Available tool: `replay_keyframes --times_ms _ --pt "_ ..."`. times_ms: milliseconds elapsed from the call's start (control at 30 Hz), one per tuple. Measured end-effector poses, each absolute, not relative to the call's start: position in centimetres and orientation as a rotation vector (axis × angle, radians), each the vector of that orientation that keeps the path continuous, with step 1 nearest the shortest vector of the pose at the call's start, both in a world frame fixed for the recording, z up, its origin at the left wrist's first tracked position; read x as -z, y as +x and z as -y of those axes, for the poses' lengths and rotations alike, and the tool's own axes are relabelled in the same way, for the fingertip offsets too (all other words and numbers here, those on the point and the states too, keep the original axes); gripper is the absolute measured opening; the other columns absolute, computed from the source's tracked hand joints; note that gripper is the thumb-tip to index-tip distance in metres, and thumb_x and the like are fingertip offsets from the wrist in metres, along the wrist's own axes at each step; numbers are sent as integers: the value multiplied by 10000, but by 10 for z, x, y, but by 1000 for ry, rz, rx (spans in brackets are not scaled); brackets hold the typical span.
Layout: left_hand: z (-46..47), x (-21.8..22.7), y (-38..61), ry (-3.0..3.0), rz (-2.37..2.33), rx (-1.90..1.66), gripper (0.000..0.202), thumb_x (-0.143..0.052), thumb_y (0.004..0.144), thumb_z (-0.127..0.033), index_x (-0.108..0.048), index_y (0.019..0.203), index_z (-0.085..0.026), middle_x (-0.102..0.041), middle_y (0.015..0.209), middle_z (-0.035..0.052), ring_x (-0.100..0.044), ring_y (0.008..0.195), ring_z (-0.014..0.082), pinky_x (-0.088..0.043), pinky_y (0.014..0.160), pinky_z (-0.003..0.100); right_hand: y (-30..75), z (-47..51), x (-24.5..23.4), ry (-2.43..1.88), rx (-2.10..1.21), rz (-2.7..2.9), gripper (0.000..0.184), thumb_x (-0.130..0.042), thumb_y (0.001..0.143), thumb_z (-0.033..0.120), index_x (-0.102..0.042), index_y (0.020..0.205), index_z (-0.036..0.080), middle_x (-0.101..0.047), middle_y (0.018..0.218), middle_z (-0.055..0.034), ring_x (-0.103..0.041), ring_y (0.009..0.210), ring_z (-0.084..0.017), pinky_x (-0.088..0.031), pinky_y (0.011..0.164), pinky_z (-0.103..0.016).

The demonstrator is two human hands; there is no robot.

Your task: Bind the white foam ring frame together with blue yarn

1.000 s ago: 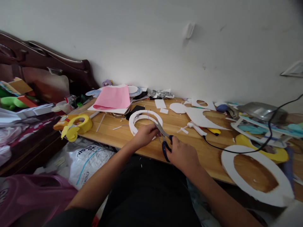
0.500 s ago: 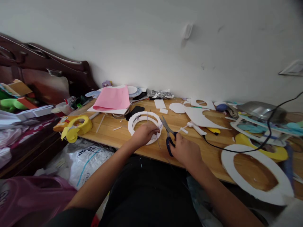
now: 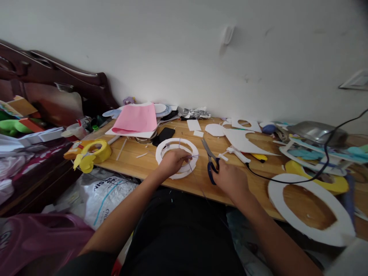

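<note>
A white foam ring (image 3: 165,147) lies on the wooden table (image 3: 143,165) near its front edge. My left hand (image 3: 172,161) rests on the ring with its fingers pinched on a thin thread or wire that crosses it. My right hand (image 3: 230,180) grips the dark blue handles of a pair of scissors (image 3: 209,155), just right of the ring. The blades point away from me and lie low over the tabletop, apart from the ring.
A large white foam ring (image 3: 310,226) lies at the right front, under a black cable (image 3: 287,180). Pink paper (image 3: 135,119), a black phone (image 3: 165,134), a yellow tape dispenser (image 3: 92,151) and white cut-outs (image 3: 241,140) lie about. A metal bowl (image 3: 316,132) sits far right.
My right hand has drawn the scissors away from the ring, to the right and down toward the table. My left hand has stayed on the ring.
</note>
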State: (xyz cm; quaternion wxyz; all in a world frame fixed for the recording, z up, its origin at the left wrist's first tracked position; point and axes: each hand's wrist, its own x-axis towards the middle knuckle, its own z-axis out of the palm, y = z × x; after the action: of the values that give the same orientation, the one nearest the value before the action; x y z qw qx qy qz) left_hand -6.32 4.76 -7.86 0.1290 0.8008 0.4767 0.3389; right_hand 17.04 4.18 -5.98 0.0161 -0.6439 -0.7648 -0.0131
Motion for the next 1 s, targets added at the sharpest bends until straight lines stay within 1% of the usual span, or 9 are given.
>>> replay_keyframes --times_ms 100,233,400,500,567,633,833,900,1000 --pt "-47 77 -63 2281 -1452 -1029 307 -458 941 -87 -746 990 -182 -757 874 37 -689 853 179 -513 799 289 178 -44 60 -2039 -2 2335 406 -374 1010 496 -643 1027 192 -760 861 -135 -741 828 -311 -467 660 -353" --pt "-47 75 -62 2255 -1495 -1048 236 -512 985 -195 -746 959 -197 -739 834 22 -673 801 168 -488 744 271 191 -44 64 -2080 -32 2287 420 -340 1017 496 -635 1064 202 -765 898 -129 -737 856 -314 -467 677 -365" --pt "-46 73 -60 2261 -1486 -1056 213 -559 992 -285 -748 951 -195 -735 811 26 -661 762 165 -473 705 265 214 -53 72 -2181 -54 2243 489 -358 996 537 -663 1004 155 -756 903 -184 -730 848 -362 -470 669 -399" --pt "-47 72 -59 2265 -1473 -1078 198 -587 982 -316 -746 995 -197 -751 875 40 -663 779 168 -480 710 268 224 -56 78 -2149 -71 2290 459 -406 985 539 -672 1014 166 -759 949 -167 -725 882 -337 -470 692 -378" --pt "-48 72 -59 2271 -1455 -1092 190 -607 973 -324 -746 1008 -200 -758 912 46 -667 798 171 -486 723 272 225 -55 82 -2071 -90 2366 385 -474 971 508 -683 1021 189 -760 986 -132 -713 941 -300 -469 738 -349" --pt "-48 71 -58 2282 -1430 -1101 174 -628 962 -315 -748 1007 -198 -761 924 49 -673 826 178 -490 744 278 222 -53 87 -1999 -84 2424 337 -526 962 473 -689 1053 193 -755 1022 -118 -689 1006 -284 -463 785 -333" --pt "-42 65 -55 2290 -1373 -1131 151 -651 948 -300 -751 1005 -202 -768 953 51 -687 887 187 -502 794 285 207 -46 93 -1956 30 2403 344 -531 987 360 -652 1171 95 -708 1095 -188 -604 1107 -347 -446 869 -397" --pt "-41 64 -55 2262 -1363 -1131 161 -638 955 -306 -752 1007 -205 -768 949 47 -687 865 179 -505 781 279 205 -45 93 -1939 27 2394 334 -528 990 306 -626 1217 83 -695 1120 -194 -581 1142 -347 -438 900 -401" --pt "-42 65 -58 2208 -1366 -1126 200 -608 971 -337 -757 1014 -210 -763 896 39 -682 809 169 -504 736 271 204 -44 93 -1917 -50 2384 286 -542 976 248 -625 1202 93 -682 1138 -190 -597 1115 -325 -452 888 -389"
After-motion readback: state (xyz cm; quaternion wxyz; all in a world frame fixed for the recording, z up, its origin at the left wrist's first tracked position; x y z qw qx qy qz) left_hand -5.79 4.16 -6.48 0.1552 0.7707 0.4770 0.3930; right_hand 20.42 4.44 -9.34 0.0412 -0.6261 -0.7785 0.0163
